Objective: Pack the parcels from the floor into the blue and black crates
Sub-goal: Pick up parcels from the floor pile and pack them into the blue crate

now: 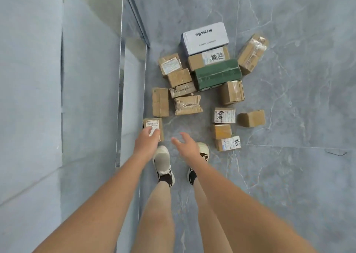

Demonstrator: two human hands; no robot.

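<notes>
Two bare arms stretch forward and down from the bottom of the view toward a scatter of parcels on the grey marbled floor (289,98). The left hand (144,141) reaches the nearest box, a small labelled parcel (152,126) lying by the wall's foot; its fingers curl down over the near edge of the white label, though whether they actually clasp the box or only rest on it cannot be told from this angle. The right hand (187,143) hangs apart from it, palm turned inward, fingers spread and loosely bent, holding nothing, above the toe of a cream shoe (203,149). The other shoe (162,159) stands just beneath the left wrist. Beyond the hands lie the remaining parcels: a green box (217,74) in the middle of the heap, a white printed box (205,37) farthest away, and brown cartons around them, some with labels, three (224,129) stacked close together to the right of the feet. A pale wall (38,79) runs along the left.
</notes>
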